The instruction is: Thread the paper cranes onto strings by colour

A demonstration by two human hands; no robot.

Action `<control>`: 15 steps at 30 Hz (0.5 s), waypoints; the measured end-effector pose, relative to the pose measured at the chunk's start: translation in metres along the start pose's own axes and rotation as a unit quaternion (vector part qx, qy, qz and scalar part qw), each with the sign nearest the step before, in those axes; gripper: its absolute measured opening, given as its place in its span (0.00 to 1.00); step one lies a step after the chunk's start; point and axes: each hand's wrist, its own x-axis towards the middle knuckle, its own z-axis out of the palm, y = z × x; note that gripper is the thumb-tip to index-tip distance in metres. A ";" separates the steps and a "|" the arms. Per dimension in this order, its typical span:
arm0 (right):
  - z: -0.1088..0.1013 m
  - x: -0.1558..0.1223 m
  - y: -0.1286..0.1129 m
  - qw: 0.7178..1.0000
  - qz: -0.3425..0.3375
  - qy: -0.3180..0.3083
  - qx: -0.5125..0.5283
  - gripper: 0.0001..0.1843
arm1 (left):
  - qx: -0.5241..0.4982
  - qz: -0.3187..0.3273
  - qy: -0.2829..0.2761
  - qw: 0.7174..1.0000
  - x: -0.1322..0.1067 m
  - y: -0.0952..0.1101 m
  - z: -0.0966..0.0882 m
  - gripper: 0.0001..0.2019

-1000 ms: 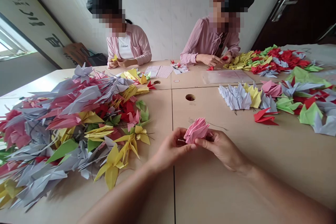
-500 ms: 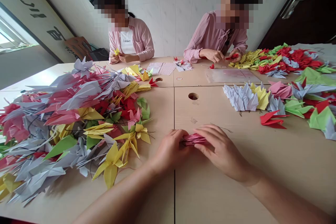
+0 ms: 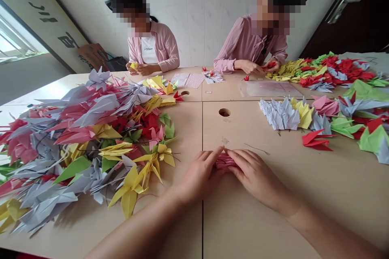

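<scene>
Layered bundle of pink folded paper (image 3: 225,160) is sitting between my left hand (image 3: 201,172) and right hand (image 3: 255,170), over the pale tan panelled desk (image 3: 258,226); both are clamping its ends. I am judging it light, springy, easily creased, the stacked ends offering the safest hold

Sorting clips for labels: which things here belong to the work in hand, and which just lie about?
In the work:
pink folded paper, in left hand and right hand
likely the folded-paper pile at left

Apparently lying about:
plastic sheet
patterned sheets
</scene>
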 end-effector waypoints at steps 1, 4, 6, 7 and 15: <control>-0.001 0.001 -0.001 1.000 0.001 0.001 0.005 0.17 | 0.013 0.016 -0.009 1.000 0.000 0.000 0.000 0.28; -0.003 0.002 -0.003 1.000 0.006 -0.001 0.023 0.14 | 0.038 0.046 -0.022 0.998 -0.001 0.000 0.001 0.28; -0.004 0.003 -0.005 0.999 0.013 -0.004 0.033 0.12 | 0.036 0.051 -0.017 0.998 -0.001 -0.001 0.003 0.27; -0.005 0.003 -0.005 0.999 0.015 -0.005 0.036 0.11 | 0.030 0.052 -0.012 0.998 -0.001 -0.002 0.004 0.27; -0.009 0.005 -0.010 0.999 0.011 -0.011 0.047 0.13 | 0.004 0.007 -0.004 1.000 0.000 -0.003 0.001 0.23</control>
